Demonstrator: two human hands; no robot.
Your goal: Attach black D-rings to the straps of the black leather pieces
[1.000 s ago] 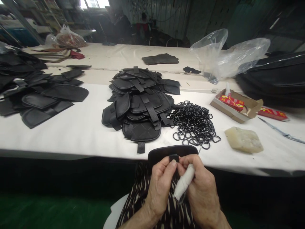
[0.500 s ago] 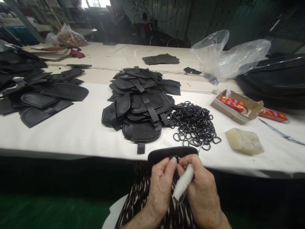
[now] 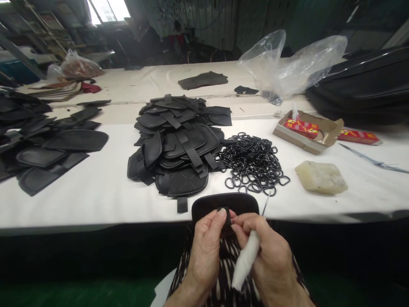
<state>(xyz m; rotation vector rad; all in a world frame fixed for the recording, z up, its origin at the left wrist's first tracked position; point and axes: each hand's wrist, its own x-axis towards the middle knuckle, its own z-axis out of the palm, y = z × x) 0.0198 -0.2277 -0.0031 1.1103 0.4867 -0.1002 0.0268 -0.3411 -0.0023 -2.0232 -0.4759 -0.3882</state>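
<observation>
A black padded piece [image 3: 204,204] with a rounded top edge is at the table's front edge, a short black strap [image 3: 227,216] at its middle. My left hand [image 3: 207,238] pinches the strap, its thumb on top. Close against it, the fingertips of my right hand [image 3: 265,243] meet near the strap. My right hand also holds a tool with a white wrapped handle [image 3: 245,260], whose thin metal tip points up past the knuckles. Beyond lie a pile of black padded pieces [image 3: 188,145] and a heap of black D-shaped rings [image 3: 252,164].
More black pieces [image 3: 64,140] lie at the left. On the right are a yellowish block [image 3: 320,177], an open cardboard box [image 3: 300,138] with red packets, scissors [image 3: 367,157], a clear plastic bag [image 3: 294,72] and a large black bag [image 3: 361,89].
The camera view has turned slightly right. My hands have shifted a little, so more of the black piece and its strap shows; the wrapped handle now points more downward.
</observation>
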